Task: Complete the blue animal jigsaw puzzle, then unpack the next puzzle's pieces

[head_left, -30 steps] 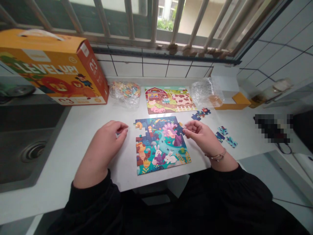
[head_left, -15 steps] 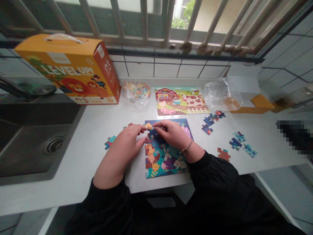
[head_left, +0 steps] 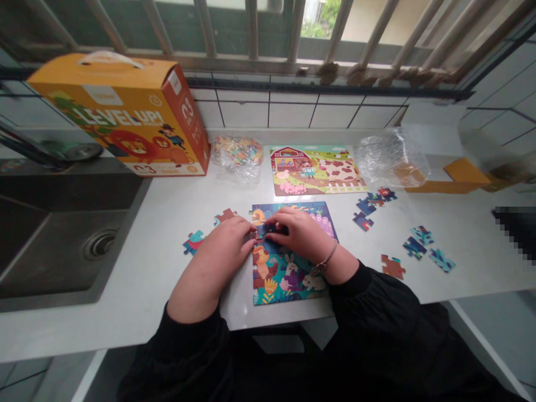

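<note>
A jigsaw puzzle (head_left: 288,279) with rabbits, a brown animal and blue night colours lies on the white counter in front of me. At its left edge, my left hand (head_left: 228,243) pinches a small dark puzzle piece (head_left: 260,230) between thumb and forefinger. From the other side, my right hand (head_left: 304,231) has its thumb and bent fingers closed on the same piece, the palm hanging over the puzzle. My fingers partly hide the piece and the rows under them. Loose brown (head_left: 225,215) and teal-red pieces (head_left: 193,241) lie left of my left hand.
Several loose pieces (head_left: 414,247) are scattered right of the puzzle. Behind it lie a farm picture card (head_left: 318,170), a bag of pieces (head_left: 238,156) and crumpled plastic (head_left: 391,159). An orange box (head_left: 125,120) stands beside the sink (head_left: 54,245); an open carton (head_left: 444,181) sits right.
Both hands have shifted slightly down along the puzzle's left edge, and their fingertips press closer around the piece. The whole view has swung a little, moving things slightly rightward.
</note>
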Motion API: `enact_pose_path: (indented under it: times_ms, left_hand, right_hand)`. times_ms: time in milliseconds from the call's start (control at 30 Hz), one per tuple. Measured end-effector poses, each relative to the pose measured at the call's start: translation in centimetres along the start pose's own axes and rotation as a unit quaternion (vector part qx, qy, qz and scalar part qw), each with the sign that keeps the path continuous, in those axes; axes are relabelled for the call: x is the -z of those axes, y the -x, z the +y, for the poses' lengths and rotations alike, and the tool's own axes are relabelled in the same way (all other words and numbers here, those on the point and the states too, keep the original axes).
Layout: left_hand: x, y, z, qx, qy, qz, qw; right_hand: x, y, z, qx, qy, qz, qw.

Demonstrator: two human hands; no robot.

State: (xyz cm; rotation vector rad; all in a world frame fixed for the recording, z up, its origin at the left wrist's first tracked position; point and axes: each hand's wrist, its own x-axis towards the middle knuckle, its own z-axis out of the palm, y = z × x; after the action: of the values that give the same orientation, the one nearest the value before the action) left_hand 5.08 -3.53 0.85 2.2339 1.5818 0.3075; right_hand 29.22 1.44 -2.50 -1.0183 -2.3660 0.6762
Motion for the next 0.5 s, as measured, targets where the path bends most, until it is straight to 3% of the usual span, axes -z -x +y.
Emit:
enact_pose_path:
  times_ms: [333,500]
  left_hand:
    - [-0.2,-0.1,-0.1,-0.002,-0.001,-0.001,1.0]
    - [-0.2,-0.1,-0.2,0.0,-0.012,-0.008,1.0]
  right_hand:
    - [-1.4,-0.4,-0.2,0.009,0.041,0.015,0.999]
    - [-0.9,-0.4,-0.4,0.044,0.06,-0.014,0.997]
